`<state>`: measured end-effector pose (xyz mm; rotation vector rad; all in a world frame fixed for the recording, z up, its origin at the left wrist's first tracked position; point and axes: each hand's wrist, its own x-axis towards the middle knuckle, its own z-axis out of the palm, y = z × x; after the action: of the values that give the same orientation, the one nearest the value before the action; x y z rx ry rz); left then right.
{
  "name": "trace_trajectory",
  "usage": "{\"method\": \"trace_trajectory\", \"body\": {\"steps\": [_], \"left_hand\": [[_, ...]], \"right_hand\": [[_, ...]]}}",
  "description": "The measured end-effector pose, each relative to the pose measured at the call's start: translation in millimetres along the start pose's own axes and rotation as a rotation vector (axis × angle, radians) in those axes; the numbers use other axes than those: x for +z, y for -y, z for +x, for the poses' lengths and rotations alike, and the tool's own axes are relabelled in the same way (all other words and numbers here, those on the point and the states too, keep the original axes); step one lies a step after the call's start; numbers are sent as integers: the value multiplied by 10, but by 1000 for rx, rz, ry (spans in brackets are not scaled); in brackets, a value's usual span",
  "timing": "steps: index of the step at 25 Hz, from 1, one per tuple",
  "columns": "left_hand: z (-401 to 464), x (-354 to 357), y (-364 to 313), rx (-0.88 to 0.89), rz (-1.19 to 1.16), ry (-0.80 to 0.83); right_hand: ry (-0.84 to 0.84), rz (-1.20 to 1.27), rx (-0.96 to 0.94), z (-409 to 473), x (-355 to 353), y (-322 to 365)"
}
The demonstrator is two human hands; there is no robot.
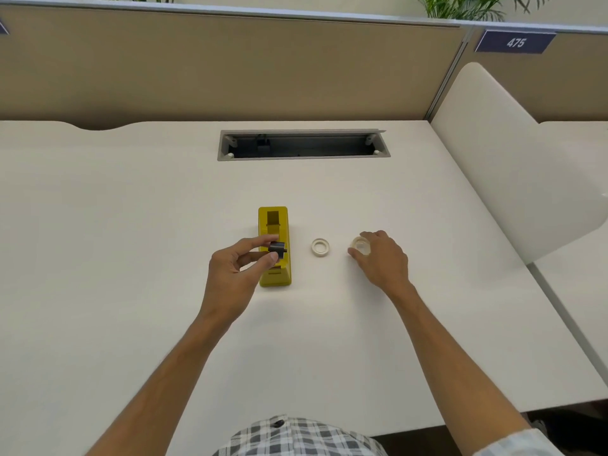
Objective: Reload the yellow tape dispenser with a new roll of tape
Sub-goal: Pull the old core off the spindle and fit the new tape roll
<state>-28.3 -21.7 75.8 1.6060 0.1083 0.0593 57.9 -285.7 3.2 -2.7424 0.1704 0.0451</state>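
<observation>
nearest you, a checked shirt fills the bottom edge, and both your bare forearms reach out over the pale desk. your left hand pinches a small dark spool core between thumb and forefinger, holding it just above the middle of the yellow tape dispenser, which stands lengthwise on the desk. your right hand curls its fingers round a clear roll of tape resting on the desk, well to the right of the dispenser. between the two lies a white empty ring, flat on the surface and apart from both. further back, an open cable tray is sunk into the desk. behind it runs a tan partition, with a sign reading 475 at the right.
</observation>
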Motion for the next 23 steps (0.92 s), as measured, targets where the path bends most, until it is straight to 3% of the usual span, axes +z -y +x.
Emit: {"method": "trace_trajectory", "body": {"steps": [4, 9, 23], "left_hand": [[5, -8, -3, 15, 29, -21], [-30, 16, -31, 31, 46, 1], [-120, 59, -103, 125, 81, 141]], "right_hand": [[-70, 543, 27, -274, -113, 221], [113, 985, -89, -582, -357, 542], [308, 1155, -275, -934, -553, 894]]}}
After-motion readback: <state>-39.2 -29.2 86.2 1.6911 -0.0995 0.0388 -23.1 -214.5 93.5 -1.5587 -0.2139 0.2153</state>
